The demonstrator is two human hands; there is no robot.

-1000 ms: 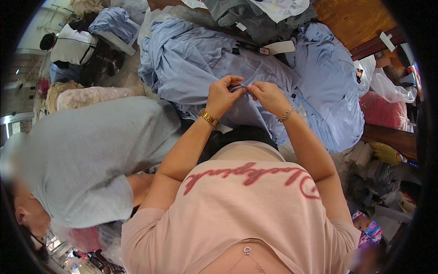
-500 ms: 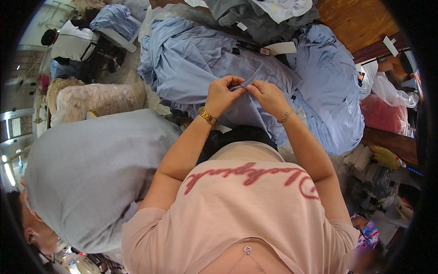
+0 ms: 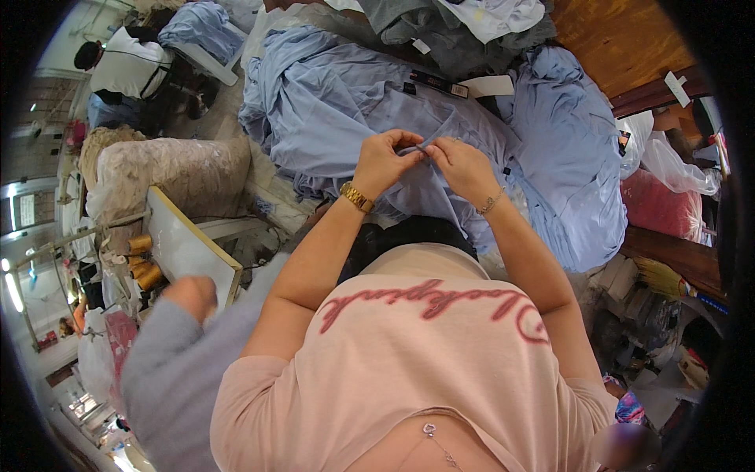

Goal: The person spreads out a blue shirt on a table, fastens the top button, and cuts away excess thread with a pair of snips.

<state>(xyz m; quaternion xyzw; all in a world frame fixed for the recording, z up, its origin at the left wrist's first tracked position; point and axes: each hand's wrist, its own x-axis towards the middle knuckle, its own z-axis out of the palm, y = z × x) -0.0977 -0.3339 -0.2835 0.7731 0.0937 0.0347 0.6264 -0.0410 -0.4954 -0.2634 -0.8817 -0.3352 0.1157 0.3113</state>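
Observation:
A large heap of light blue garments point(image 3: 330, 98) spreads in front of me, over my lap side. My left hand point(image 3: 385, 164), with a gold watch at the wrist, pinches a piece of the blue cloth between thumb and fingers. Close beside it, almost touching, my right hand point(image 3: 464, 167) pinches the same cloth; a thin bracelet circles that wrist. Which part of the garment lies between the fingertips is too small to tell. Beyond my hands, a dark label strip point(image 3: 438, 82) and a white card tag point(image 3: 487, 85) rest on the heap.
To the left, a person in a grey top point(image 3: 204, 377) is blurred, near a white board with yellow edge point(image 3: 193, 244) and thread cones point(image 3: 140, 259). A plastic-wrapped beige bundle point(image 3: 173, 177) stands behind. Wooden panel point(image 3: 621, 39) and a red bag point(image 3: 661, 200) are at right.
The person in grey at my left has moved back and down, uncovering the yellow-edged board and thread cones. My hands stay nearly in place, still pinching the blue cloth.

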